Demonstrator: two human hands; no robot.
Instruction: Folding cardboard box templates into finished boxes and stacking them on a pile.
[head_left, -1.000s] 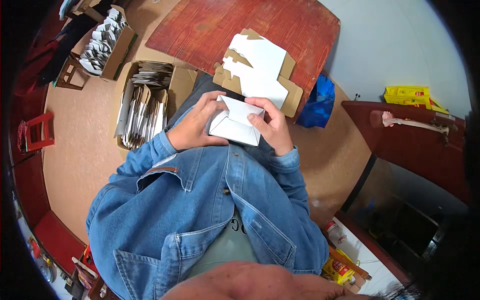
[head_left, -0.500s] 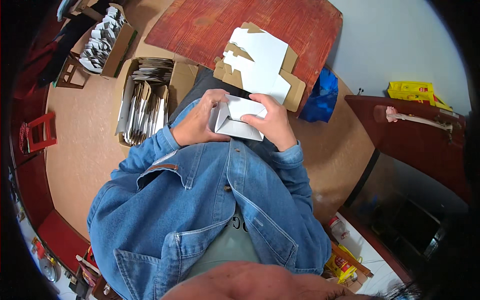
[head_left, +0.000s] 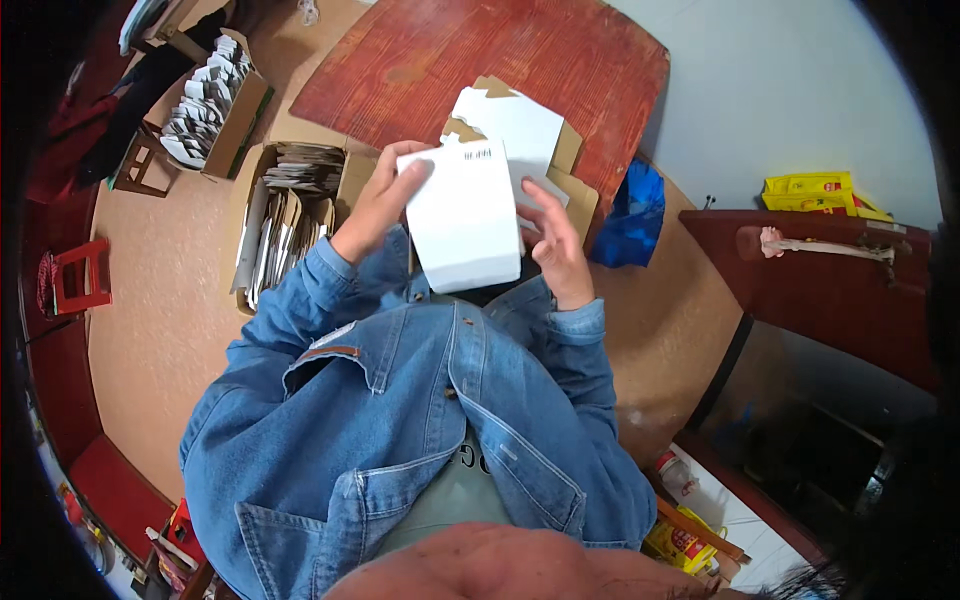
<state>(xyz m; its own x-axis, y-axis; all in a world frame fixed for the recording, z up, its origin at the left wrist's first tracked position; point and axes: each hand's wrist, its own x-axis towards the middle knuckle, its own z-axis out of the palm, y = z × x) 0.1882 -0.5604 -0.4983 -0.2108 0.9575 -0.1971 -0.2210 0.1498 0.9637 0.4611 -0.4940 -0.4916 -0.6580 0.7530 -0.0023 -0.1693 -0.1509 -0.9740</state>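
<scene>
I hold a flat white folded carton [head_left: 462,218] upright in front of my chest. My left hand [head_left: 383,197] grips its upper left edge, thumb on the front face. On the right side, my right hand [head_left: 552,243] rests against the carton's edge with fingers spread behind it. Just beyond the carton, a stack of white die-cut carton blanks [head_left: 515,125] lies on a brown cardboard sheet [head_left: 570,185] at the near edge of a red wooden table [head_left: 480,60]. Both arms are in blue denim sleeves.
An open cardboard box [head_left: 285,215] of flat folded pieces stands on the floor to my left. A second box [head_left: 210,105] of folded pieces sits farther left. A blue bag [head_left: 625,215] lies right of the table, by a dark red cabinet [head_left: 830,290]. A small red stool [head_left: 70,285] stands far left.
The white carton was a partly opened shape held low between both hands; it is flattened now and lifted higher, its broad face turned toward me.
</scene>
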